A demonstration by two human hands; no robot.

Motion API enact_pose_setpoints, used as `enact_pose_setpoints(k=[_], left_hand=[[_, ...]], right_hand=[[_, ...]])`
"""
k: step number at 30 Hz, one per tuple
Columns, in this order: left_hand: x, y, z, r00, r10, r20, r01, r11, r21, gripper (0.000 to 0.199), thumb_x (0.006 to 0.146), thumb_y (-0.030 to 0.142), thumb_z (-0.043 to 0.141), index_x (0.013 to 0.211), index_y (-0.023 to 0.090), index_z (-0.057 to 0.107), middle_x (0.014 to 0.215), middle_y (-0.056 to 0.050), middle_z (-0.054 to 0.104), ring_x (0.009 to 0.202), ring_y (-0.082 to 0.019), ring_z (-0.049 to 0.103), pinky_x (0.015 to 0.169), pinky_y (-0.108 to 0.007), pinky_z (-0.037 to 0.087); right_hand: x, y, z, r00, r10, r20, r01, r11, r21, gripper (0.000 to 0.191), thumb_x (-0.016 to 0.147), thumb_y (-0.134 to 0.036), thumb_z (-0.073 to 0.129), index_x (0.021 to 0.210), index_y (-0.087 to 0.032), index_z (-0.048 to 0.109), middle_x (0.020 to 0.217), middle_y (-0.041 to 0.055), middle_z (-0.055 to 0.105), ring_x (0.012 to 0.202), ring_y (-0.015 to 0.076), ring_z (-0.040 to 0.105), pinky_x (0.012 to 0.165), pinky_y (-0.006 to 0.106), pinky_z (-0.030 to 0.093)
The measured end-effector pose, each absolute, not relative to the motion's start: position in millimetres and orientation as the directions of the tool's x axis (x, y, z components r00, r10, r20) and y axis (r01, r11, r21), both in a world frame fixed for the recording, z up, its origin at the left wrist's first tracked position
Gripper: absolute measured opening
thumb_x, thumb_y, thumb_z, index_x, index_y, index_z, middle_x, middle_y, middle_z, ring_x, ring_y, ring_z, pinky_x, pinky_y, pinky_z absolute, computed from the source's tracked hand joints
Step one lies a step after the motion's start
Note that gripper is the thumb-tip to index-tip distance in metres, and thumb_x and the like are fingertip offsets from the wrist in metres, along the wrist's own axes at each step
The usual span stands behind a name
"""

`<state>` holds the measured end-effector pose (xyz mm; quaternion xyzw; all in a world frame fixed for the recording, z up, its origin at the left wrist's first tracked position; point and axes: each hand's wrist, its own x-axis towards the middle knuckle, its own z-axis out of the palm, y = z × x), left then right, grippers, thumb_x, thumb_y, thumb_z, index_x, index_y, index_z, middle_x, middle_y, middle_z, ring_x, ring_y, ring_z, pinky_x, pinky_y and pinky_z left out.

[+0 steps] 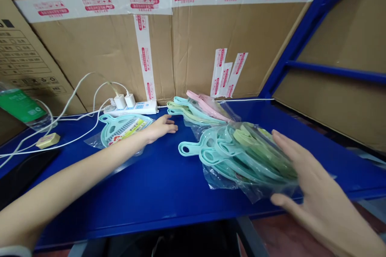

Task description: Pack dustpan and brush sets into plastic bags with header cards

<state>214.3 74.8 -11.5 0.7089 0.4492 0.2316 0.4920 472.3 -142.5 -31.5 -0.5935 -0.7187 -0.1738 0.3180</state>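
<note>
In the head view, my right hand (313, 188) is open at the right end of the front pile (241, 152), with thumb and fingers apart. That pile has several teal and light green plastic pieces with looped handles, in clear bags; their exact kind is unclear. My left hand (159, 128) reaches over the desk, fingers loosely extended and nothing visible in them. Just beyond its fingertips lies a back pile (199, 110) of similar green, blue and pink pieces. Partly behind my left forearm is a single bagged teal piece (120, 122) with slots and a printed label.
A white power strip (135, 107) with two plugged-in chargers stands along the back, its white cables running left. A green-labelled bottle (21, 104), a small yellow block (48, 140) and a dark flat object (27, 172) are at left. Taped cardboard (105, 48) backs the blue desk (135, 196).
</note>
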Motion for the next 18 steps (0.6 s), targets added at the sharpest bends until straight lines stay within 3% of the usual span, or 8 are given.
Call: enact_pose_setpoints(k=[2,6,13,18], left_hand=[[234,78,-16,0.515,0.849,-0.117,0.362,-0.092,0.928,0.043,0.083,0.010,0.052,0.125,0.013,0.046,0.127,-0.017,0.056,0.100,-0.016,0.065,0.094,-0.036,0.052],[269,81,-21,0.571,0.814,-0.105,0.312,-0.098,0.945,0.033,0.076,0.003,0.052,0.108,0.013,0.056,0.111,-0.011,0.066,0.098,-0.015,0.065,0.091,-0.031,0.053],[310,93,-27,0.637,0.768,-0.065,0.376,-0.237,0.896,0.024,0.071,0.004,0.052,0.091,0.013,0.060,0.097,-0.010,0.068,0.087,-0.018,0.065,0.076,-0.030,0.055],[311,95,0,0.713,0.699,-0.053,0.474,-0.426,0.771,0.024,0.072,0.002,0.047,0.085,0.014,0.064,0.091,-0.008,0.069,0.092,-0.021,0.064,0.088,-0.035,0.050]], right_hand=[[458,-142,-40,-0.072,0.690,0.720,0.973,0.208,-0.101,0.085,0.085,-0.069,0.045,0.156,-0.034,0.013,0.147,0.0118,0.046,0.125,0.0424,0.051,0.095,0.059,0.048],[442,-135,-53,-0.049,0.609,0.791,0.993,0.118,-0.030,0.084,0.085,-0.054,0.060,0.154,-0.031,0.020,0.135,0.0130,0.057,0.114,0.0390,0.059,0.095,0.055,0.046],[438,-127,-60,-0.001,0.588,0.809,0.995,0.078,-0.056,0.076,0.087,-0.049,0.059,0.152,-0.033,0.024,0.131,0.0115,0.059,0.112,0.0365,0.060,0.095,0.052,0.044],[437,-126,-55,0.034,0.635,0.772,0.998,0.016,-0.058,0.073,0.089,-0.051,0.055,0.152,-0.028,0.026,0.127,0.0147,0.061,0.109,0.0377,0.060,0.089,0.052,0.046]])
